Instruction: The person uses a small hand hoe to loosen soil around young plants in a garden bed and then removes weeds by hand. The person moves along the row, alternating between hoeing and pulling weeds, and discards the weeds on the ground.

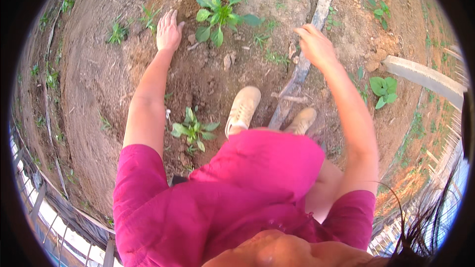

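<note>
My left hand [169, 31] is stretched out over the brown soil with its fingers extended, just left of a leafy green plant [221, 16]. Nothing shows in it. Small grassy weeds [149, 17] grow on its other side. My right hand [315, 44] is bent at the wrist beside a long flat grey strip [323, 11] on the ground; its fingers are curled together, and whether something small is between them cannot be told. A smaller leafy plant [193, 129] grows left of my beige shoe [245, 104].
A pale curved post or beam [423, 76] stands at the right, near a broad-leaved seedling [384, 89]. A stick [293, 98] crosses the strip near my other shoe [302, 120]. A thin line [47, 104] runs along the soil at left.
</note>
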`<control>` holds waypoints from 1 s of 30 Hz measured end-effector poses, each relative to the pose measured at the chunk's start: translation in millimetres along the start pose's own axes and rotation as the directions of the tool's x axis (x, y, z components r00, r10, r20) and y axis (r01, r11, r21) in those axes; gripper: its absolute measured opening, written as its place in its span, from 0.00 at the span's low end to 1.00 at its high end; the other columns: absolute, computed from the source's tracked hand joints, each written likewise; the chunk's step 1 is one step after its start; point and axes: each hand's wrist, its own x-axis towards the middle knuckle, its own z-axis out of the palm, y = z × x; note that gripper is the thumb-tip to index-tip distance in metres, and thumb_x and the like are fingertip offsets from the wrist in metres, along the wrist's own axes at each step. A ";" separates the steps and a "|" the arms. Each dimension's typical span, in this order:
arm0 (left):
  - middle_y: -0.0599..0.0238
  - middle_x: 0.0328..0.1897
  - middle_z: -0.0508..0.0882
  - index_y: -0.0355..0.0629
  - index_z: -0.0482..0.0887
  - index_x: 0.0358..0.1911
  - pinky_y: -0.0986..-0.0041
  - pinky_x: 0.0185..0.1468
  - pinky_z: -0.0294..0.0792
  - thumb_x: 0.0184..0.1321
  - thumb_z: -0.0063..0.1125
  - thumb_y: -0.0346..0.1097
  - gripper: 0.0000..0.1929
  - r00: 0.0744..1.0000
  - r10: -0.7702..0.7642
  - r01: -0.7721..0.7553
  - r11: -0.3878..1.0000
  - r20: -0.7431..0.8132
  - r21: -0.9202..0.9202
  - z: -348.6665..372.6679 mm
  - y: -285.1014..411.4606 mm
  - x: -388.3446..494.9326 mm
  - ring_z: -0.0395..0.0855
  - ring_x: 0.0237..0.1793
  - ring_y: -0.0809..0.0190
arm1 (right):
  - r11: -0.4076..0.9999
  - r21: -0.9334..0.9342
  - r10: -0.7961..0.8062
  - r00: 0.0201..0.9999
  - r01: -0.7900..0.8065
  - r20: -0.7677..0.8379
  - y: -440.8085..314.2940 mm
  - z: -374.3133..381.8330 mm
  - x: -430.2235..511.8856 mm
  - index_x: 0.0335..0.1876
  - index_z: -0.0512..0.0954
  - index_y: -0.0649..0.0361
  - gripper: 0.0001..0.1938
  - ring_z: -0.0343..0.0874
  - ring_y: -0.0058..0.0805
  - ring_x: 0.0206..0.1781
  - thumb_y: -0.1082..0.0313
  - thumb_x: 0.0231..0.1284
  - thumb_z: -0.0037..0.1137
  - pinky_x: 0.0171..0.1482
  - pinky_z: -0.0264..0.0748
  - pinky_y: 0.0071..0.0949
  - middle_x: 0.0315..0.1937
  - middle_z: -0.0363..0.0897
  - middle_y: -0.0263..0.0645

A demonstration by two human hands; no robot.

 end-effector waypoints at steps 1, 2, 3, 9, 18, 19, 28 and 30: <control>0.61 0.72 0.66 0.44 0.63 0.69 0.63 0.74 0.51 0.67 0.49 0.50 0.30 1.000 0.003 -0.003 1.000 -0.024 -0.009 4.4 2.3 4.6 0.59 0.73 0.56 | 0.998 0.024 0.047 0.994 -0.050 0.102 -5.4 12.9 28.6 0.50 0.78 0.49 0.14 0.80 0.40 0.50 0.69 0.60 0.49 0.53 0.75 0.38 0.50 0.78 0.37; 0.61 0.73 0.66 0.45 0.63 0.69 0.63 0.74 0.51 0.67 0.49 0.50 0.30 1.000 -0.015 0.015 1.000 -0.003 0.001 7.9 4.5 7.5 0.58 0.74 0.56 | 0.995 0.035 0.085 0.993 -0.088 0.087 -12.6 30.3 55.1 0.47 0.79 0.51 0.11 0.80 0.39 0.50 0.68 0.62 0.49 0.52 0.76 0.38 0.47 0.80 0.38; 0.61 0.73 0.65 0.45 0.62 0.69 0.63 0.75 0.50 0.67 0.49 0.51 0.31 0.999 -0.014 0.015 1.000 -0.033 0.018 10.5 6.8 8.9 0.58 0.74 0.56 | 0.984 0.094 0.141 0.986 -0.150 0.094 -17.8 46.1 72.5 0.47 0.80 0.51 0.10 0.81 0.38 0.50 0.66 0.63 0.50 0.51 0.76 0.37 0.47 0.81 0.37; 0.62 0.73 0.65 0.45 0.60 0.70 0.63 0.75 0.49 0.67 0.48 0.52 0.32 0.999 -0.045 0.045 0.996 -0.008 0.076 12.3 14.0 12.2 0.57 0.74 0.58 | 0.880 0.454 0.124 0.990 -0.139 0.061 -37.6 133.3 168.0 0.42 0.81 0.49 0.11 0.82 0.27 0.49 0.53 0.65 0.53 0.49 0.79 0.30 0.46 0.82 0.34; 0.61 0.71 0.67 0.44 0.62 0.69 0.62 0.74 0.51 0.65 0.52 0.49 0.32 0.994 -0.088 0.080 0.989 0.062 0.121 7.8 18.0 17.8 0.59 0.73 0.56 | 0.847 0.395 -0.343 0.934 0.355 -0.103 -55.7 210.8 227.6 0.38 0.72 0.52 0.11 0.79 0.36 0.43 0.59 0.55 0.61 0.37 0.78 0.38 0.36 0.73 0.34; 0.61 0.71 0.67 0.44 0.62 0.69 0.62 0.74 0.51 0.65 0.52 0.49 0.32 0.994 -0.090 0.082 0.989 0.066 0.125 7.9 17.9 17.5 0.59 0.73 0.56 | 0.851 0.327 -0.390 0.911 0.411 -0.131 -56.7 215.2 228.3 0.37 0.72 0.51 0.11 0.79 0.35 0.42 0.60 0.55 0.60 0.36 0.78 0.37 0.35 0.73 0.34; 0.62 0.71 0.67 0.46 0.63 0.69 0.63 0.74 0.51 0.65 0.51 0.50 0.31 0.993 -0.099 0.089 0.985 0.063 0.148 8.6 17.5 16.8 0.59 0.73 0.57 | 0.862 0.285 -0.361 0.902 0.420 -0.236 -64.1 218.8 218.3 0.35 0.73 0.50 0.08 0.78 0.38 0.33 0.60 0.55 0.60 0.32 0.77 0.36 0.29 0.74 0.33; 0.62 0.71 0.67 0.46 0.62 0.69 0.63 0.74 0.51 0.65 0.51 0.50 0.31 0.994 -0.092 0.084 0.987 0.057 0.138 8.9 17.3 16.7 0.60 0.73 0.57 | 0.873 0.383 -0.259 0.953 0.301 -0.158 -60.4 212.3 214.5 0.37 0.74 0.48 0.08 0.79 0.38 0.35 0.59 0.56 0.60 0.33 0.77 0.36 0.31 0.75 0.32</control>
